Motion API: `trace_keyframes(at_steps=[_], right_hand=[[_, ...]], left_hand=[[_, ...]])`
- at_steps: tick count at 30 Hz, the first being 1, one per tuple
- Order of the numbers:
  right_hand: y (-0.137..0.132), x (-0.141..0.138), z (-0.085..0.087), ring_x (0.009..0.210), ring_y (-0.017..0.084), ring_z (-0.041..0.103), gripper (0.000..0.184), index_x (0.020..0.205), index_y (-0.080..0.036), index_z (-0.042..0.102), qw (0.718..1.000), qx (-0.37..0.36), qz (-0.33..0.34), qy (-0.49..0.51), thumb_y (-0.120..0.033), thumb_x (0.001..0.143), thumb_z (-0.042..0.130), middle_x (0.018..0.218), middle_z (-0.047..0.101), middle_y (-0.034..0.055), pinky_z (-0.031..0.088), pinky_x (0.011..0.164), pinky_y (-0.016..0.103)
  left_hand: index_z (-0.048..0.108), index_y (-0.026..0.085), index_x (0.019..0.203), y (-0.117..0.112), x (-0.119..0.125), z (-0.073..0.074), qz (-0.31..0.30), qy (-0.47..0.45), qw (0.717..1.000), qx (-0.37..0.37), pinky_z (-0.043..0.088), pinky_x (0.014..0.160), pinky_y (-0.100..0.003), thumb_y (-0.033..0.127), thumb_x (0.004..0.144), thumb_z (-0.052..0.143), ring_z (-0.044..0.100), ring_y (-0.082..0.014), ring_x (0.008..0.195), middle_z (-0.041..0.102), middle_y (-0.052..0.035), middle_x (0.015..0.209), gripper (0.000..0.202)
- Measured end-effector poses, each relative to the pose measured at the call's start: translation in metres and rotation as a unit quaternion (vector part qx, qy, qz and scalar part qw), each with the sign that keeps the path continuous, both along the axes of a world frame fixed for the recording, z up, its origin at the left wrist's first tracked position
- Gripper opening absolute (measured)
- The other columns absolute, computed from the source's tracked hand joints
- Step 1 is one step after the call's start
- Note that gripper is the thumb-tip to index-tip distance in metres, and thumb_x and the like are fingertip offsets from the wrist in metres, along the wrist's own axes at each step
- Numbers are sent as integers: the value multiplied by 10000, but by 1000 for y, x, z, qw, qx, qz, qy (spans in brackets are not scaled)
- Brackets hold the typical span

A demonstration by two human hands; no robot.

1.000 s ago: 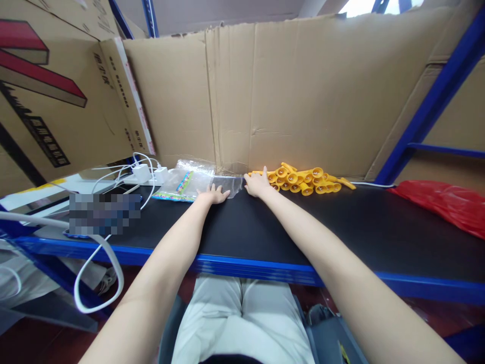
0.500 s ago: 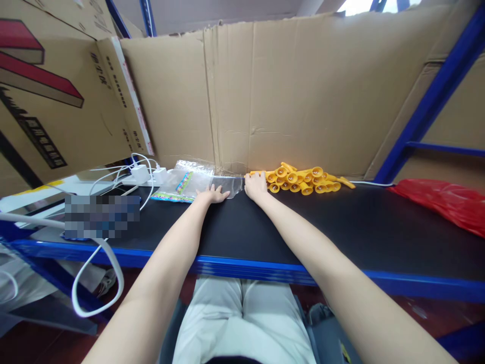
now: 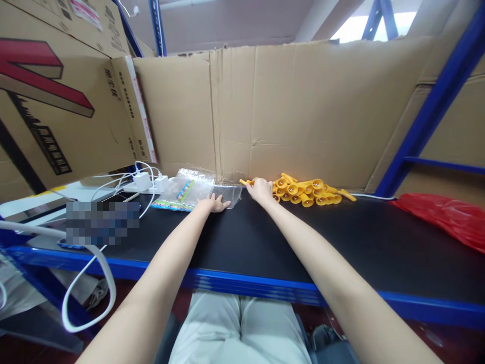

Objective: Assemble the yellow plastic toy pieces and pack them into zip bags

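Note:
My left hand (image 3: 214,203) lies flat with fingers spread on a clear plastic bag (image 3: 226,193) at the far side of the black table top (image 3: 265,237). Beside it my right hand (image 3: 260,190) is closed on a yellow plastic piece (image 3: 244,182) whose tip pokes out to the left, just above the bag's right edge. A pile of several like yellow trumpet-shaped pieces (image 3: 306,186) lies right of that hand against the cardboard wall.
Clear bags with colourful printed strips (image 3: 181,191) lie left of the bag. White chargers and cables (image 3: 142,181) sit further left. A red plastic bag (image 3: 443,215) rests at the right. Cardboard sheets (image 3: 295,106) wall the back, blue rack posts (image 3: 432,108) stand right.
My right hand has closed on a yellow piece and brought it left from the pile toward the clear bag. The left hand has stayed on the bag. The view has tilted slightly.

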State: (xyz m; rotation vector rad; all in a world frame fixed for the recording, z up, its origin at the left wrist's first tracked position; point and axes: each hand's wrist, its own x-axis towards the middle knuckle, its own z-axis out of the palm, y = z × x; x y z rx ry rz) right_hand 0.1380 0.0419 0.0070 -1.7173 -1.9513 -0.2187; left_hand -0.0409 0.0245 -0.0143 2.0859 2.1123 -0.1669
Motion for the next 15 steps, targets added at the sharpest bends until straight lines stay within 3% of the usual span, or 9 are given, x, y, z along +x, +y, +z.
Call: trace_keyframes(at_steps=[5,10,12,15], right_hand=[[5,14,17,948,253,599,344,946,-145,656,976,3,17,218,-410,791,502,950,663,131,440,806,352],[-3,43,32,663,175,644,372,1013,-103,608,909,16,113,401,-380,768,563,921,655,119,503,655,305],[-12,55,31,652,161,643,378,1041,-105,590,887,16,152,436,-352,755,593,942,644,113,509,642,295],[-28,67,21,714,165,641,413,1080,-130,580,884,6,202,422,-344,731,624,903,647,85,509,681,301]], left_hand=[[114,265,1432,-1,-1,-6,4,4,1000,9,127,1020,-627,665,791,149,22,-314,1363,37,-60,1498,757],[127,252,1432,0,-4,-8,-4,4,1000,17,109,1012,-640,657,801,122,33,-314,1364,42,-80,1496,751],[166,254,1426,0,-6,-7,-14,6,1000,20,121,1005,-646,663,801,143,63,-329,1360,71,-92,1492,747],[225,251,1413,-3,-10,-2,-32,10,999,21,125,996,-656,666,802,181,105,-352,1351,121,-105,1485,740]])
